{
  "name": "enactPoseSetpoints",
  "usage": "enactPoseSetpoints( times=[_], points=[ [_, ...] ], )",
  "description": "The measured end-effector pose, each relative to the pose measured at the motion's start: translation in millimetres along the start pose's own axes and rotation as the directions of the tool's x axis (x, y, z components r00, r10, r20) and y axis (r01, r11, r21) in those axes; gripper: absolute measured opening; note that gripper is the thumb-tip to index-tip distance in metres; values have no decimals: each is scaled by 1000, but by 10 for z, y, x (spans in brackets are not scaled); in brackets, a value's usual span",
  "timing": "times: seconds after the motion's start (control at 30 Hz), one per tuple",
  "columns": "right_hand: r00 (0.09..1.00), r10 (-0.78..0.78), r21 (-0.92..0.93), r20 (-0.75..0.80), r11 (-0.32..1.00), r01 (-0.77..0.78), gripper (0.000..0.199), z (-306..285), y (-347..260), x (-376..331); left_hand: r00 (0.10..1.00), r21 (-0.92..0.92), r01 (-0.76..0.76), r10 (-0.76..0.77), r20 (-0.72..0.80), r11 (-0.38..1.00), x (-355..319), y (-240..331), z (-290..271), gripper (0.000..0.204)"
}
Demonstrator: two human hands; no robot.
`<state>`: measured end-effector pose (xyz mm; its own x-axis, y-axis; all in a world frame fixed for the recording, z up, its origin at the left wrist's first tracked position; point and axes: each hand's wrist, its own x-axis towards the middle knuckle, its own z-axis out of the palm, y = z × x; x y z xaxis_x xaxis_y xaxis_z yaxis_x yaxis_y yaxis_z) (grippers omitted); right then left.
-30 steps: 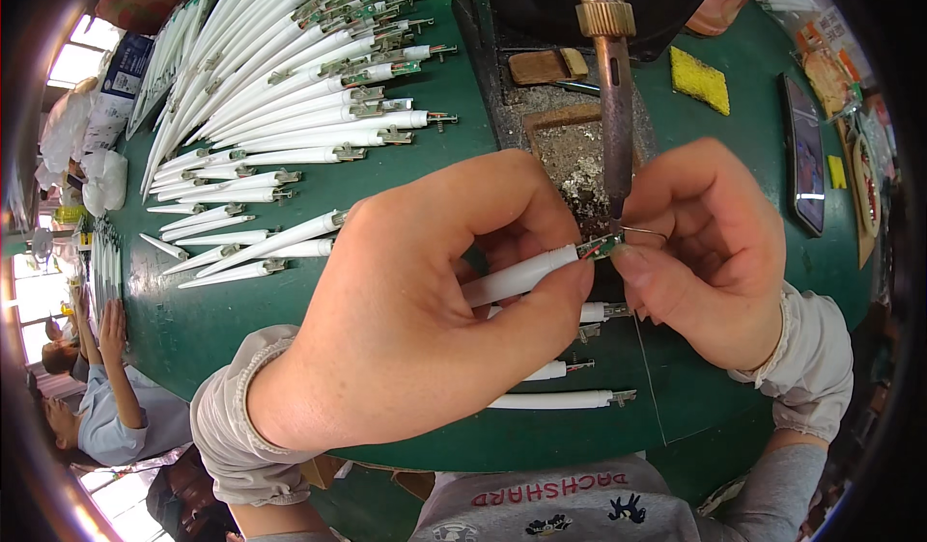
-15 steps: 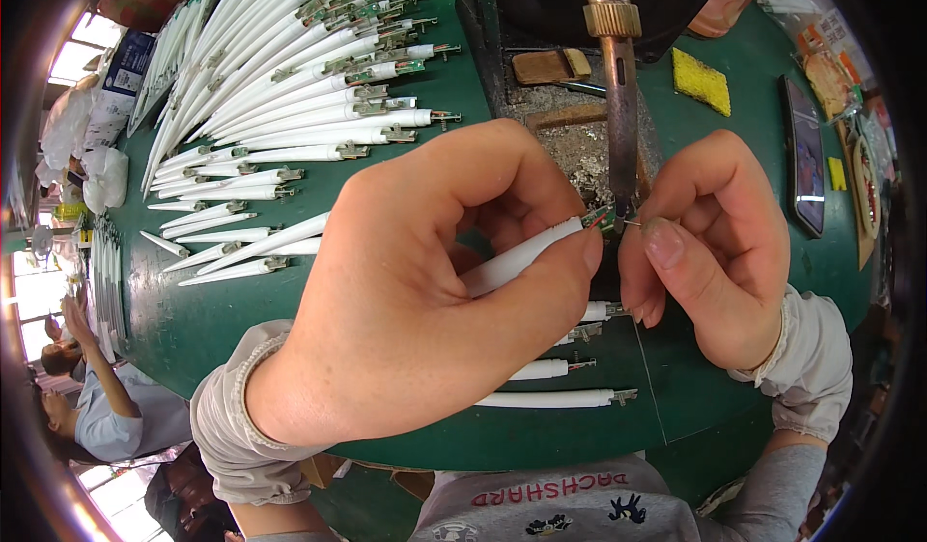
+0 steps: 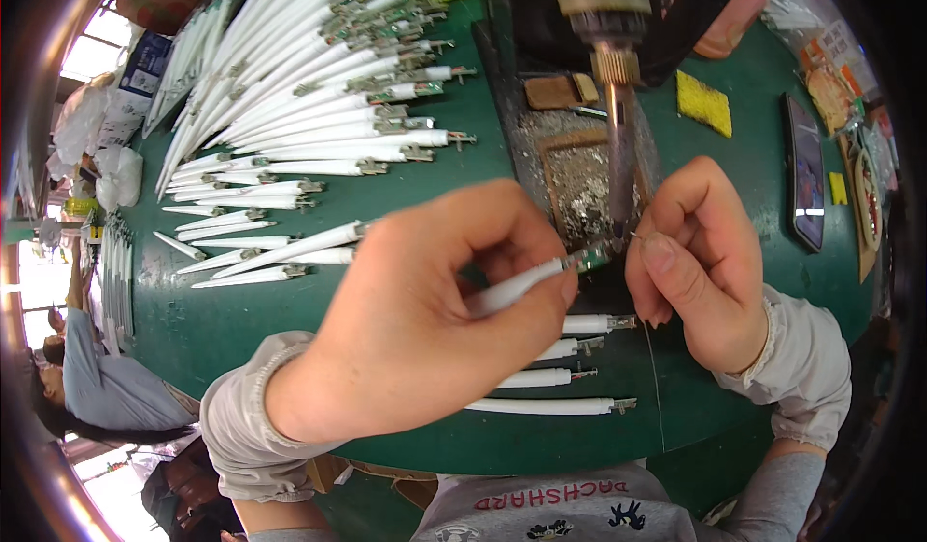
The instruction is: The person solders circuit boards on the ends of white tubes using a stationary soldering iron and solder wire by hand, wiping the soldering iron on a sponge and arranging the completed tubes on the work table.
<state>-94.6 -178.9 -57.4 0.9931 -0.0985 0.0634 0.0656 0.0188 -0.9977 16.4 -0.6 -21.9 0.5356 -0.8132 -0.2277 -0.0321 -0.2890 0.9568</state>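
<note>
My left hand (image 3: 386,325) is closed round a white tapered plastic stick (image 3: 514,289), thumb on top. From the stick's right end a small green circuit board (image 3: 589,256) sticks out. The dark tip of a soldering iron (image 3: 621,156) points down at the board's far end; whether they touch I cannot tell. Just right of the tip, my right hand (image 3: 700,272) pinches a thin solder wire (image 3: 656,383) between thumb and forefinger. Its short end points toward the iron tip, and the rest trails down over the bench. Both hands hover over the green bench.
Several white sticks with board ends (image 3: 550,406) lie below my hands. A large fan of similar sticks (image 3: 319,108) covers the left. Behind the iron is a solder-spattered tray (image 3: 584,185). A yellow sponge (image 3: 704,104) and a phone (image 3: 803,170) lie right. A co-worker (image 3: 116,368) is at far left.
My left hand has drawn the stick slightly left and down, so more of the board shows beside the iron tip. My right hand stays close to the tip with the wire. The whole view has shifted slightly.
</note>
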Motion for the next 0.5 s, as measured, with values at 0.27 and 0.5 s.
enactPoseSetpoints(
  times=[0.27, 0.5],
  points=[
    [1000, -2, 4, 24, 1000, 2, 10, -1, -15, -40, 785, 633, -543, 602, 149, 552, -228, -268, 277, 17],
    [999, 13, -62, 34, 998, -10, 11, -2, -1, -54, 807, 730, -488, 566, 169, 479, -276, -176, 68, 30]
  ],
)
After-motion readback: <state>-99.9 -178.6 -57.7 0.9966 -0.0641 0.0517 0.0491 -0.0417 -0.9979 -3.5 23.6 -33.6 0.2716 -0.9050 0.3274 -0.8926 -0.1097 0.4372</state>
